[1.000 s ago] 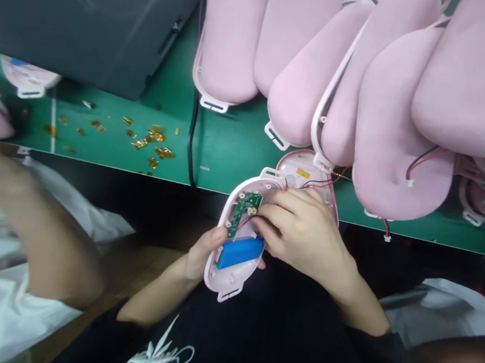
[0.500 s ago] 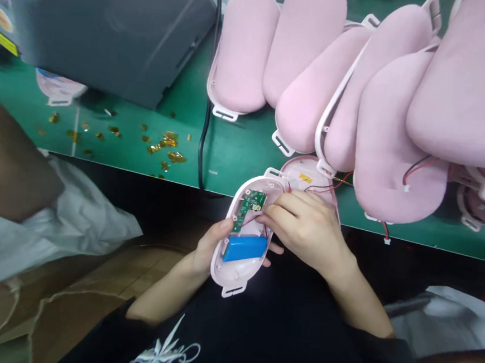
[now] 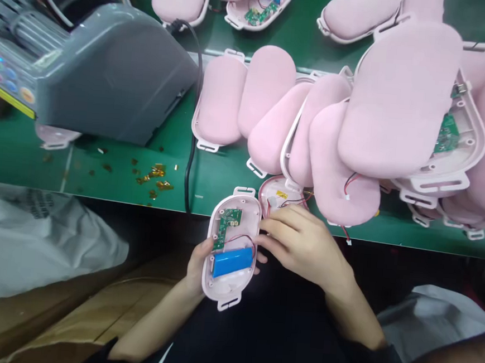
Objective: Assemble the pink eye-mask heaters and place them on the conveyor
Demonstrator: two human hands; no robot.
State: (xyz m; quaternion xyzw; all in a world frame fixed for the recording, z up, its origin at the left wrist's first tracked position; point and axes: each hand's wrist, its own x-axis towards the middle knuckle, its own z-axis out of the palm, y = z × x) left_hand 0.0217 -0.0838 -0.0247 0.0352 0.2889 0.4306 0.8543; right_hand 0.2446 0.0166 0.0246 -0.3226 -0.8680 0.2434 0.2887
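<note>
My left hand (image 3: pixel 201 263) is closed around an open pink plastic casing half (image 3: pixel 237 284), thumb on its left rim and fingertips showing past the right. Inside the casing lie a green circuit board (image 3: pixel 222 230) and a blue battery (image 3: pixel 233 262), with thin red and black wires (image 3: pixel 242 237) between them. My right hand (image 3: pixel 305 243) is at the casing's right rim, fingers closed together; what they pinch, if anything, is hidden. Behind it, a pink padded cover half (image 3: pixel 283 186) with yellow tape and wires rests at the table edge, partly covered by that hand.
Several pink padded casings (image 3: pixel 222 99) lie in an overlapping row, more piled at right (image 3: pixel 400 99). A grey tape dispenser machine (image 3: pixel 120 77) stands at left beside a black cable (image 3: pixel 190 172). Amber tape scraps (image 3: pixel 157 170) lie on the green table (image 3: pixel 227 166). White bags (image 3: pixel 44 244) hang below the edge.
The view has tilted up, showing more of the table. My right hand has moved from over the circuit board's wires to the casing's right rim. The casing stands more upright in view.
</note>
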